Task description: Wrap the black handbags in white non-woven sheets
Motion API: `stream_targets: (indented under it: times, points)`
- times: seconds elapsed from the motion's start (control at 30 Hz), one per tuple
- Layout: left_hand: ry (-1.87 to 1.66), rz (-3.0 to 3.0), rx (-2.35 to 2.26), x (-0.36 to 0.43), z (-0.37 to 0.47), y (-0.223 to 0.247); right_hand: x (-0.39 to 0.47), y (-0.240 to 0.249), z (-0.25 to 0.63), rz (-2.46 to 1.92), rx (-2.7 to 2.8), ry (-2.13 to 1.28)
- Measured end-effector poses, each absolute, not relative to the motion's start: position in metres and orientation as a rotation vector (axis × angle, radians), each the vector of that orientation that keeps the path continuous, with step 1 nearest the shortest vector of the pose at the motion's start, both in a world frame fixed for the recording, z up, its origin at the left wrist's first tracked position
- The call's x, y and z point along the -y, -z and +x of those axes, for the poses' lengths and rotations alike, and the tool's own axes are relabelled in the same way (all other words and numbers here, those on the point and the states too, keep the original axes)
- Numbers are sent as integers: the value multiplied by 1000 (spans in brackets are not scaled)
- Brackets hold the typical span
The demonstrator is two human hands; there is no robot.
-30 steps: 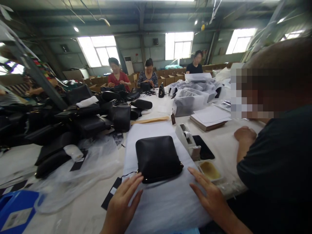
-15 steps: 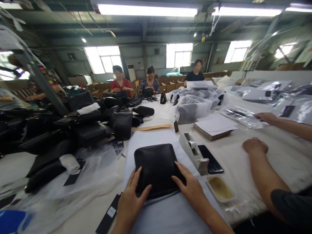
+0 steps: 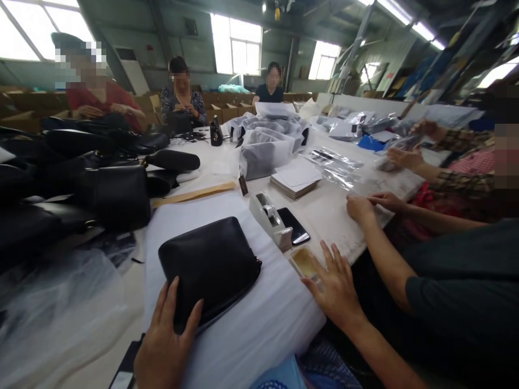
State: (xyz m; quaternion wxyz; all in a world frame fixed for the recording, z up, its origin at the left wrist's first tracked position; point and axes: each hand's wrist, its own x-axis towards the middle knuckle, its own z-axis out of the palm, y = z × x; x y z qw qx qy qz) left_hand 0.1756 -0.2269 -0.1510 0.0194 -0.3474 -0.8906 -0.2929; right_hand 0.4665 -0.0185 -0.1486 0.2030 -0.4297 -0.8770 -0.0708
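Observation:
A black pouch-style bag (image 3: 208, 265) lies on a white sheet (image 3: 270, 313) in front of me, a small metal zipper end showing at its right corner. My left hand (image 3: 168, 329) holds the bag's near left corner, thumb and fingers on either side of it. My right hand (image 3: 334, 283) is off the bag, fingers spread, reaching over a small clear dish (image 3: 302, 260) with a yellowish content. The fingertips partly cover the dish; whether they touch it I cannot tell. Beside the dish stand a white tape dispenser (image 3: 270, 219) and a dark phone (image 3: 294, 226).
Black bags (image 3: 109, 194) are heaped at left beside clear plastic wrap (image 3: 73, 313). Ahead are stacked cards (image 3: 295, 181), white-wrapped bags (image 3: 263, 154) and plastic sleeves (image 3: 332, 165). A co-worker's forearms (image 3: 381, 237) rest at the table's right edge. Other people sit farther off.
The view has turned right. My right hand has let go of the bag and moved right to the dish. The bag sits rotated, with my left hand still on it.

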Motion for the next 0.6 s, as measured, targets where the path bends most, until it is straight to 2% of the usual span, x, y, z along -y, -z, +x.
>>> stream_targets:
  times: [0.2,0.3,0.47,0.6]
  points:
    - [967,-1160,2671,230,171,158,4,172,459,-1170,2640,225]
    - [924,-1149,2670,231,170,164,-12,165,457,-1074,2621,265]
    - [862,-1106,2663,229,169,169,-28,90,415,-805,2314,202]
    - [881,-1127,2609,229,169,172,-36,33,329,-561,2131,-161]
